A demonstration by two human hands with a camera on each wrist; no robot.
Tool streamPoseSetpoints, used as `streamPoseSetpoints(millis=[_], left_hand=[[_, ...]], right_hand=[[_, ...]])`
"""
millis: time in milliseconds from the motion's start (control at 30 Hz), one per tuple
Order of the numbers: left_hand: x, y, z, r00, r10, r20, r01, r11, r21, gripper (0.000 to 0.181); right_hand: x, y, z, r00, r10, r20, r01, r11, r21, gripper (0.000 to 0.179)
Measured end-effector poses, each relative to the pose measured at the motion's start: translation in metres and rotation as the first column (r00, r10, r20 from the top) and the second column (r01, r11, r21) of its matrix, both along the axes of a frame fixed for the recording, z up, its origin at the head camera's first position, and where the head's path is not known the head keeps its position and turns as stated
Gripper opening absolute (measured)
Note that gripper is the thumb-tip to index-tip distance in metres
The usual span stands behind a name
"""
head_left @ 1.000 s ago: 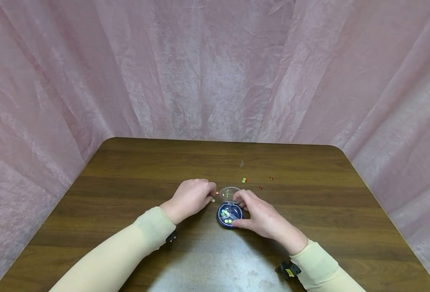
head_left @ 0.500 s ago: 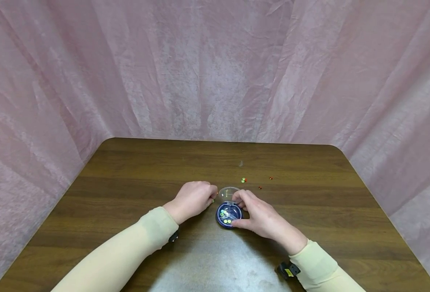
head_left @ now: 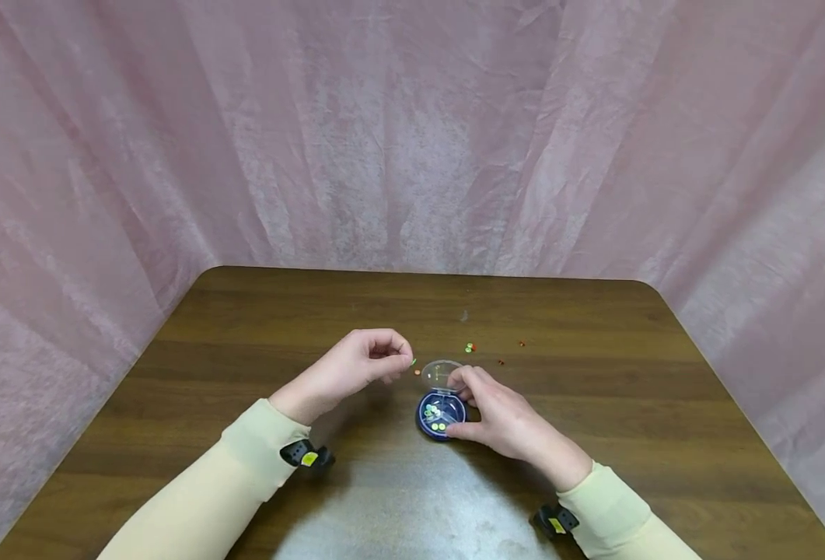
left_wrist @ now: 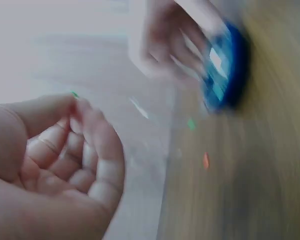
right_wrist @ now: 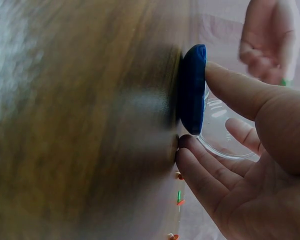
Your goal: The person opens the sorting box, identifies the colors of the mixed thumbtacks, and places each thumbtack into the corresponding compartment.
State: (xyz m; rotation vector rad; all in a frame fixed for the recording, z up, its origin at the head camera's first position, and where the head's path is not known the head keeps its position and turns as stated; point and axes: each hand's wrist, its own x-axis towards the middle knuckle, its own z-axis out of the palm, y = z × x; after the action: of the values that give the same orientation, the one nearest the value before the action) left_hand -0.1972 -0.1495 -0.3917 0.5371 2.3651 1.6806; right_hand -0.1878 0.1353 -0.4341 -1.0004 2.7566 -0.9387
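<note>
We see the left hand (head_left: pixel 356 362) lifted above the counter (head_left: pixel 244 350), its thumb and forefinger pinching a small green piece (head_left: pixel 414 362) at their tips; the left wrist view is blurred, but the green edge shows there too, with the other fingers curled in toward the palm.

Our right hand (head_left: pixel 492 408) grips the round blue case (head_left: pixel 421 424) from its right side, the thumb on the near rim and the fingers around the back by the hinge, where they touch the clear lid (head_left: pixel 435 375). The case sits flat on the counter, near the middle, with its lid open and tipped back away from us.

Inside, we make out thin dividers, two yellow-green discs (head_left: pixel 438 427) side by side in the near part, and a cluster of pale pieces (head_left: pixel 431 411) behind them; we cannot tell how many are in that cluster.

An orange piece (head_left: pixel 417 372) lies on the counter just left of the lid. Farther back, green pieces (head_left: pixel 469 348) lie beside a red one, and two small reddish pieces (head_left: pixel 522 343) lie apart to the right. Behind the counter hangs a pink curtain (head_left: pixel 412 155).
</note>
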Motion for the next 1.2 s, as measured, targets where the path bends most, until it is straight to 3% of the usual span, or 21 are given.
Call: streamPoseSetpoints(millis=[33,100,167,267,367,500,667,767,833,900,1000,1033,1100,1200], left_hand=[[0.002,0.0,0.002,0.999,-0.023,0.048,0.018,0.995,0.101,0.012],[0.007,0.001,0.007,0.99,-0.087,0.113,0.051,0.956,0.29,0.009],[0.013,0.003,0.012,0.978,-0.157,0.136,0.081,0.891,0.447,0.006],[0.022,0.006,0.021,0.956,-0.269,0.117,0.144,0.777,0.613,0.009],[0.031,0.009,0.03,0.934,-0.353,0.059,0.215,0.684,0.698,0.01],[0.042,0.013,0.043,0.918,-0.396,-0.01,0.265,0.597,0.757,0.01],[0.053,0.018,0.057,0.906,-0.417,-0.073,0.297,0.504,0.811,0.008],[0.057,0.02,0.06,0.896,-0.433,-0.099,0.32,0.474,0.82,0.007],[0.057,0.021,0.061,0.889,-0.444,-0.114,0.339,0.469,0.816,0.007],[0.057,0.022,0.061,0.884,-0.448,-0.13,0.361,0.481,0.799,0.008],[0.055,0.023,0.058,0.889,-0.432,-0.151,0.39,0.543,0.744,0.008],[0.054,0.023,0.057,0.896,-0.419,-0.149,0.389,0.576,0.719,0.008],[0.054,0.023,0.053,0.919,-0.373,-0.129,0.361,0.661,0.657,0.008],[0.054,0.024,0.046,0.961,-0.259,-0.1,0.275,0.835,0.476,0.005]], right_hand=[[0.0,0.0,0.0,1.0,0.0,-0.001,0.0,1.0,0.0,0.056],[0.0,0.001,-0.001,1.0,0.0,-0.002,0.0,1.0,0.001,0.057],[0.0,0.002,-0.001,1.0,0.001,-0.003,-0.001,1.0,-0.002,0.057],[0.0,0.002,-0.001,1.0,-0.002,0.0,0.002,1.0,-0.004,0.057],[0.0,0.002,-0.002,1.0,-0.005,0.004,0.005,1.0,-0.007,0.056],[0.001,0.002,-0.002,1.0,-0.001,0.005,0.001,1.0,-0.012,0.056],[0.001,0.001,-0.002,1.0,0.0,0.002,0.0,1.0,-0.014,0.056],[0.001,0.002,-0.002,1.0,0.0,0.0,0.0,1.0,-0.016,0.056],[0.001,0.002,-0.003,1.0,0.001,-0.003,-0.001,1.0,-0.017,0.056],[0.0,0.002,-0.003,1.0,0.001,-0.004,-0.001,1.0,-0.016,0.056],[-0.001,0.003,-0.003,1.0,-0.001,-0.005,0.0,1.0,-0.014,0.056],[-0.002,0.003,-0.002,1.0,-0.002,-0.004,0.002,1.0,-0.013,0.056],[-0.002,0.002,-0.002,1.0,-0.001,-0.002,0.001,1.0,-0.013,0.055],[-0.002,0.003,-0.002,1.0,0.002,0.002,-0.002,1.0,-0.018,0.055]])
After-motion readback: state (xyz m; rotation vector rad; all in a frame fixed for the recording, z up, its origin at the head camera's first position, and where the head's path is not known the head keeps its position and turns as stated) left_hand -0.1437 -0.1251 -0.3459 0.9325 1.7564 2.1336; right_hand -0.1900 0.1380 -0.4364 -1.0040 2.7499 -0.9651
